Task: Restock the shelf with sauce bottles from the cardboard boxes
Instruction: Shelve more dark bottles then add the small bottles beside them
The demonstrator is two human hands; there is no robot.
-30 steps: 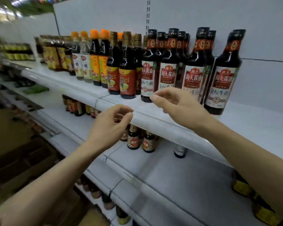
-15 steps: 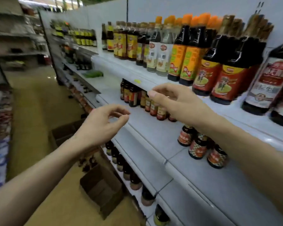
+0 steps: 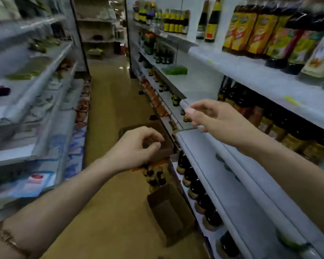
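Observation:
My left hand (image 3: 137,146) hangs over the aisle floor with its fingers loosely curled and nothing in it. My right hand (image 3: 213,116) is out beside the front edge of the white shelf (image 3: 238,176), fingers apart and empty. Below my left hand, small dark sauce bottles (image 3: 154,176) with orange caps stand on the floor between two cardboard boxes. The near cardboard box (image 3: 172,212) lies open and looks empty. The far cardboard box (image 3: 163,144) is partly hidden by my left hand. Dark sauce bottles (image 3: 200,191) line the low shelf on the right.
The top shelf (image 3: 269,79) on the right carries yellow-labelled bottles (image 3: 251,28). Another shelving unit (image 3: 36,86) with packets runs along the left. The tan aisle floor (image 3: 112,113) stretches ahead between them. A bracelet (image 3: 9,238) is on my left wrist.
The view has swung left, from the shelf front to down the aisle. The boxes and floor bottles have come into sight. Both hands stay empty and have dropped lower.

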